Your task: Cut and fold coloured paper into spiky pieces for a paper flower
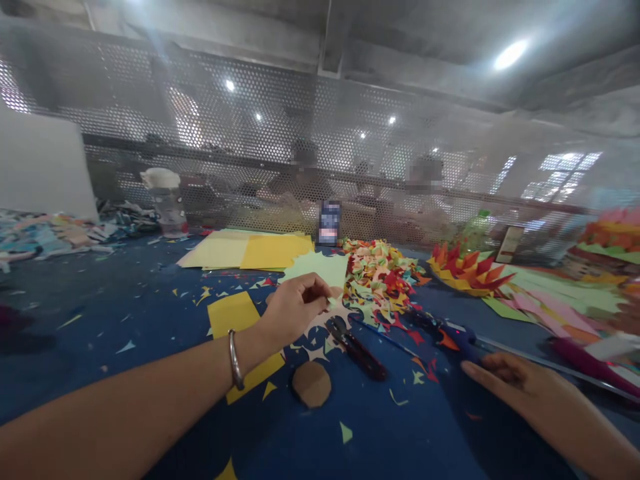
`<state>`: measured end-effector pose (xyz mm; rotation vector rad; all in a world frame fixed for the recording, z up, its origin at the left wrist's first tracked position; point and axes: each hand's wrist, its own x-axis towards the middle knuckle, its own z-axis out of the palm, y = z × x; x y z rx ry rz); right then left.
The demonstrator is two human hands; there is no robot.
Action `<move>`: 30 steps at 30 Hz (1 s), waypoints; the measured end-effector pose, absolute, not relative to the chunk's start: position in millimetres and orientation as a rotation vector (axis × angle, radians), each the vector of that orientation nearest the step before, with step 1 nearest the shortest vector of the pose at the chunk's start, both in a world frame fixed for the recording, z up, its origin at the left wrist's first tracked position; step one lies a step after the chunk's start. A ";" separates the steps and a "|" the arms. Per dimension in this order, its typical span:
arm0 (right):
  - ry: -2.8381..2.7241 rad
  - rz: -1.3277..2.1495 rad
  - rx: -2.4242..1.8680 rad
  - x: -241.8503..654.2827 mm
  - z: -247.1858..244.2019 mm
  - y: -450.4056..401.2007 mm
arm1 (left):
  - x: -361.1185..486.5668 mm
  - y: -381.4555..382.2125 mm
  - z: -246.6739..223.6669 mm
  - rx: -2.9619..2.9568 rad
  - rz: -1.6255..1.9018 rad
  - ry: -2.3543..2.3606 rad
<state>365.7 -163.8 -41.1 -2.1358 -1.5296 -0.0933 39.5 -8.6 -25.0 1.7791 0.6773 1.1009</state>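
Observation:
My left hand point(295, 310), with a silver bracelet at the wrist, pinches a small pale green paper scrap point(331, 304). It is over pale cut paper, in front of a light green sheet point(320, 267) with a jagged edge. Below lie dark-handled scissors point(360, 353), a thin blue stick point(390, 337) and a round brown cardboard disc point(311, 385). My right hand point(520, 387) is low at the right, thumb stretched out and fingers loosely bent, nothing visible in it. Just beyond its fingertips lies a blurred blue tool point(457, 337), perhaps a glue gun.
A pile of coloured paper scraps point(375, 273) lies ahead. Yellow sheets point(277, 250) and a yellow strip point(235, 313) are at left. A propped phone point(330, 223), a plastic cup point(167, 203) and a green-capped bottle point(475, 233) stand by the perforated screen point(240, 133). Red-orange paper flames point(465, 270) are at right.

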 end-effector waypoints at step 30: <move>-0.690 1.385 -0.955 293.6 -20.4 -171.8 | 43.1 -12.9 -25.0 1.724 1.008 0.663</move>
